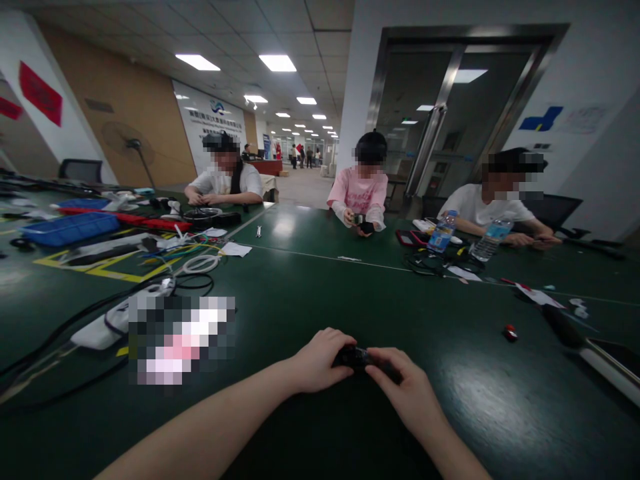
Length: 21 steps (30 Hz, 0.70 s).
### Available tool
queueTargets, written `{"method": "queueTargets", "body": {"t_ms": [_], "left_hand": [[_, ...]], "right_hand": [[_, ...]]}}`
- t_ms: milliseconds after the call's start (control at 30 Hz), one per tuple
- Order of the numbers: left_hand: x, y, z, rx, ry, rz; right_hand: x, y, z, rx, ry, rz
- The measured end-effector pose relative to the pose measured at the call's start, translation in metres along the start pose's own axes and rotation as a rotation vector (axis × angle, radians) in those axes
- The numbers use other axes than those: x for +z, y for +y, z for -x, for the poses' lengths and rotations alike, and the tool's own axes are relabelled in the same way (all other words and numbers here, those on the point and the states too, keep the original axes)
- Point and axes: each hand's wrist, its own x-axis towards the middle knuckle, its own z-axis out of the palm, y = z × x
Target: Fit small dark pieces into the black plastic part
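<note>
Fingers [334,348] of the left hand [316,365] and right hand [404,393] were pinched on a small black part [353,357], low over the green table [350,287]. Both seemed busy working it; a steady hold looked needed.

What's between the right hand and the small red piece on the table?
Nothing: in the head view, only bare green table separates the right hand, which pinches a black part with the left hand, from the red piece.

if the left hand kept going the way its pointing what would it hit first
The left hand points right, with its fingers on the small black part. Just past that is the right hand, seemingly at the same depth.
</note>
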Motion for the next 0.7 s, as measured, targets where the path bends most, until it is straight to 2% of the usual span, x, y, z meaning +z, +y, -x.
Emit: {"method": "queueTargets", "body": {"t_ms": [100, 267, 700], "left_hand": [[0.004, -0.003, -0.001, 0.021, 0.019, -0.019], [0.007, -0.007, -0.002, 0.026, 0.024, -0.020], [0.001, -0.001, -0.001, -0.018, -0.023, -0.012]], "right_hand": [[0.005, -0.004, 0.000, -0.108, -0.060, 0.169], [0.009, -0.005, -0.002, -0.142, -0.070, 0.298], [-0.004, 0.003, -0.001, -0.121, -0.052, 0.228]]}}
